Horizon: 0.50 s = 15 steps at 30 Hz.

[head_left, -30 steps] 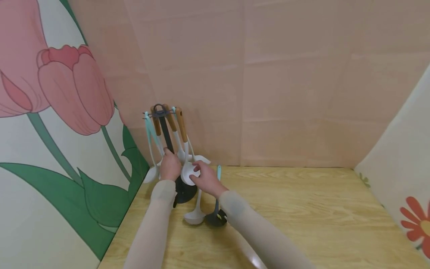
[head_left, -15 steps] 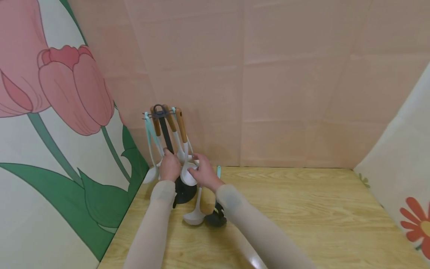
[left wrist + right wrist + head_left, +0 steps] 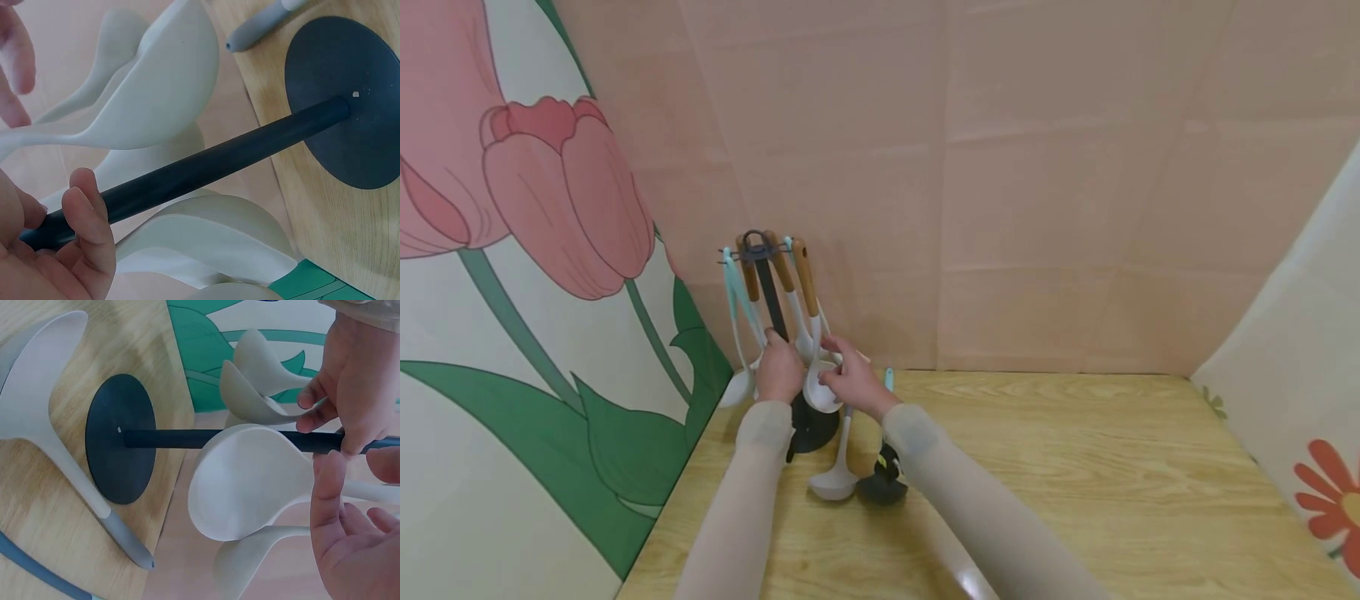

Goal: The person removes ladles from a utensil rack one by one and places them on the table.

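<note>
My left hand (image 3: 780, 372) grips the black pole (image 3: 225, 156) of an upright utensil stand, above its round black base (image 3: 122, 437). From the rack top (image 3: 758, 248) hang several utensils with wooden or turquoise handles. A white ladle (image 3: 244, 481) with a wooden handle hangs at the right front. Beside its bowl and neck is my right hand (image 3: 857, 381), thumb and fingers apart. The right wrist view shows those fingers loosely bent around no object; whether a fingertip touches the ladle is unclear. Other pale ladles (image 3: 212, 231) hang close to the pole.
On the wooden table (image 3: 1075, 467), a light grey ladle (image 3: 833, 483) and a dark utensil (image 3: 883, 490) with a turquoise handle end lie in front of the stand. A tulip-printed panel (image 3: 572, 200) borders the left side; a pinkish wall covering (image 3: 1037, 183) stands behind.
My right hand has shifted slightly left and up beside the hanging white ladle, whose bowl has moved a little left. The left hand stays on the pole.
</note>
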Tool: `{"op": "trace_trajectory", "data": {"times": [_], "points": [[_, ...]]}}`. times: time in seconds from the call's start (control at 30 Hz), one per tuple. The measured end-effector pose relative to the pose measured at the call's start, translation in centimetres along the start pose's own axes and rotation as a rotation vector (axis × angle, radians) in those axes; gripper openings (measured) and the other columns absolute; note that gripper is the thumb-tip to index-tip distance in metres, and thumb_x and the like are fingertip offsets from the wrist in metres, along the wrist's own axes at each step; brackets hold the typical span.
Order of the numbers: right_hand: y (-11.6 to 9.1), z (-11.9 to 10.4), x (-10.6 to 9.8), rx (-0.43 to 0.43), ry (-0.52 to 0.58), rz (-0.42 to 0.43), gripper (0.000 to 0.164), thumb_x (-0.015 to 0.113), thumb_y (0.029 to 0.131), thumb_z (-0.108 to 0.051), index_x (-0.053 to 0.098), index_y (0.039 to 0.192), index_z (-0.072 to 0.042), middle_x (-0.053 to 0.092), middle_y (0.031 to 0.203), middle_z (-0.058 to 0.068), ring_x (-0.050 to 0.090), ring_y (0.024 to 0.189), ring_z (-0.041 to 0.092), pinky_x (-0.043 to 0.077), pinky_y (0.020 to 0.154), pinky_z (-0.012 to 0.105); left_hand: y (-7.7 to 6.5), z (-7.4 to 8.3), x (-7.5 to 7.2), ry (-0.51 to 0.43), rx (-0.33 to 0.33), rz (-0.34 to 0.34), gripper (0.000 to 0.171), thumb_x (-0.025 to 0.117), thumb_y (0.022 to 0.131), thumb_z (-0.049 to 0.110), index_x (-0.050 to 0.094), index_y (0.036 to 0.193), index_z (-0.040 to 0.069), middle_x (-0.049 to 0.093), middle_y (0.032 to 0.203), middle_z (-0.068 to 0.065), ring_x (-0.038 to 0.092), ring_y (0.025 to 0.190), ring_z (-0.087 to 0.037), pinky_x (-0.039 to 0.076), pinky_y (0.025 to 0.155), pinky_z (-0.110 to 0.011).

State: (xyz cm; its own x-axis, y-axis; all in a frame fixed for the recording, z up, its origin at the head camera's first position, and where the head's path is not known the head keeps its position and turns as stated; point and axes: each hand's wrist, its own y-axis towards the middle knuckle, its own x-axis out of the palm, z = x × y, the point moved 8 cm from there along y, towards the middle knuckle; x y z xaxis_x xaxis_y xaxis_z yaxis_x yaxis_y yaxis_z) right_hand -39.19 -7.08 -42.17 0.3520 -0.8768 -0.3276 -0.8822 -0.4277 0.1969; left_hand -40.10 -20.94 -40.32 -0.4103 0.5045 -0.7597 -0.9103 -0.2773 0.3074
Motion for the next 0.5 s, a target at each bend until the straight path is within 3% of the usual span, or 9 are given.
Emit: {"op": "trace_trajectory", "data": {"times": [0.13,0.33,0.5], "points": [[0.17,0.02,0.51,0.019,0.077,-0.037,0.065,0.056,0.095,0.001,0.030,0.154,-0.010,0.041,0.153,0.015,0.065,0.094,0.036,0.056,0.069,0.049,-0.01,-0.07,0.06,-0.001,-0.003,0.003,0.054,0.041,0.107,0.016,0.023,0.145,-0.016,0.066,0.098,-0.035,0.067,0.091,-0.047,0.052,0.078,-0.056],[0.15,-0.31,0.72,0.015,0.075,-0.043,0.065,0.056,0.096,0.000,0.029,0.154,-0.012,0.043,0.147,0.018,0.061,0.084,0.020,0.052,0.062,0.035,-0.03,0.08,-0.09,0.004,0.013,0.033,0.052,0.044,0.106,0.013,0.025,0.143,-0.018,0.066,0.096,-0.035,0.067,0.089,-0.048,0.052,0.077,-0.057],[-0.03,-0.18,0.71,0.034,0.047,-0.035,0.056,0.056,0.100,-0.011,0.034,0.152,-0.014,0.047,0.144,0.016,0.059,0.088,0.021,0.051,0.064,0.032,0.23,-0.24,0.30,-0.003,-0.009,0.005,0.053,0.041,0.107,0.016,0.023,0.145,-0.016,0.066,0.100,-0.035,0.067,0.093,-0.047,0.052,0.079,-0.056]]}}
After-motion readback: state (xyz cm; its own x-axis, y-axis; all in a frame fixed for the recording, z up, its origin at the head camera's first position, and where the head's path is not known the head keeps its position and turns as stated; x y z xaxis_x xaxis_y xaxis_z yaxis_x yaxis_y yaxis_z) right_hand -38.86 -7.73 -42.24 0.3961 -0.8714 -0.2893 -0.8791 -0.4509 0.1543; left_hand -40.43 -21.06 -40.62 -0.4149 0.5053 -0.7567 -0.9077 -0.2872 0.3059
